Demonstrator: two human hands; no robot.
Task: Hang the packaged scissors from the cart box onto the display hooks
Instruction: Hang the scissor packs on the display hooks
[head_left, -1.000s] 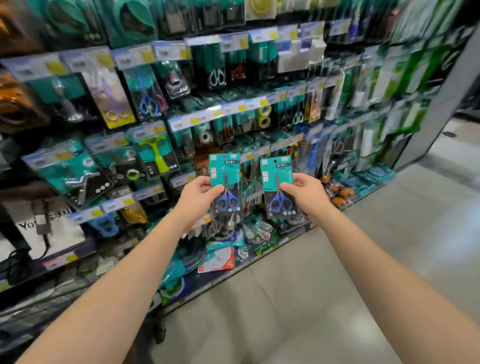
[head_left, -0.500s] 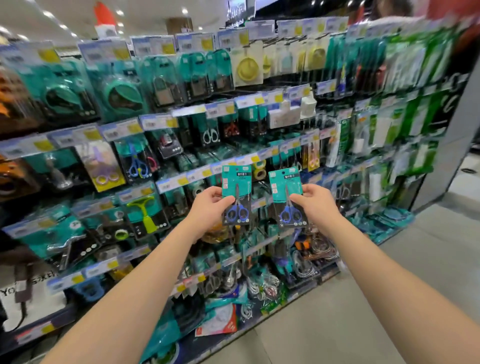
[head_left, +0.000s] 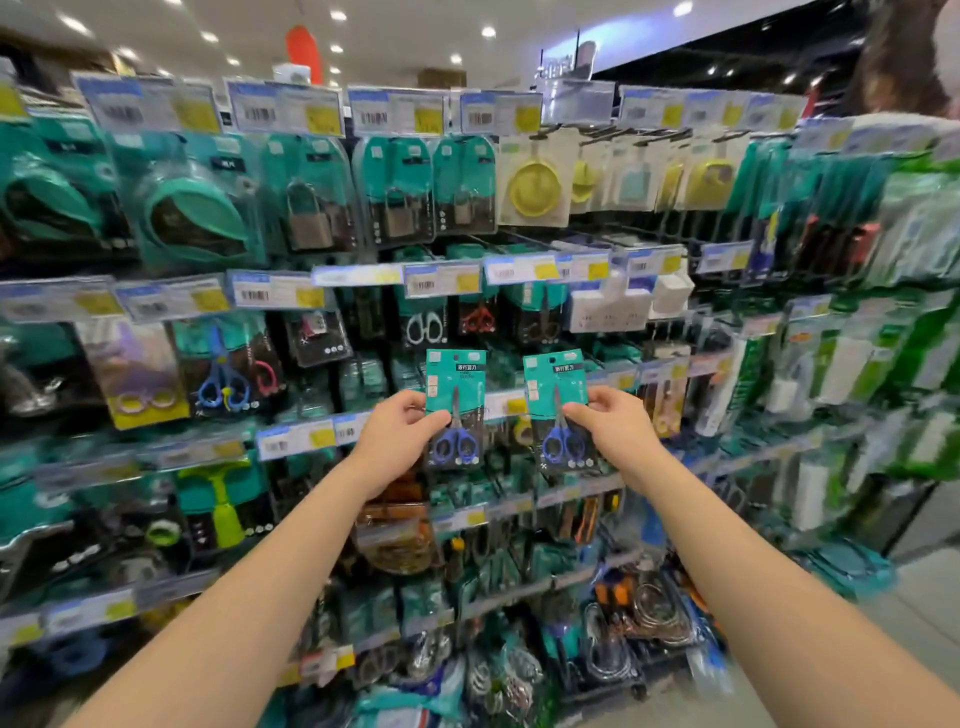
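I hold two teal-carded packs of blue-handled scissors upright in front of the display wall. My left hand (head_left: 396, 439) pinches the left scissors pack (head_left: 455, 384) by its left edge. My right hand (head_left: 612, 428) pinches the right scissors pack (head_left: 554, 382) by its right edge. Both packs hang in the air just before the hooks, level with the middle rows. Other packaged scissors (head_left: 426, 328) hang on hooks right above them. The cart box is out of view.
The pegboard wall holds padlocks (head_left: 309, 218), yellow items (head_left: 535, 187), white blocks (head_left: 608, 309) and price-tag strips (head_left: 291, 439). Grey floor (head_left: 919, 603) shows at the lower right. A person's shoulder (head_left: 904, 67) is at the top right corner.
The view has tilted upward along the display and both hands have risen with the packs, from the lower rows to the middle rows. The grip on each pack is unchanged.
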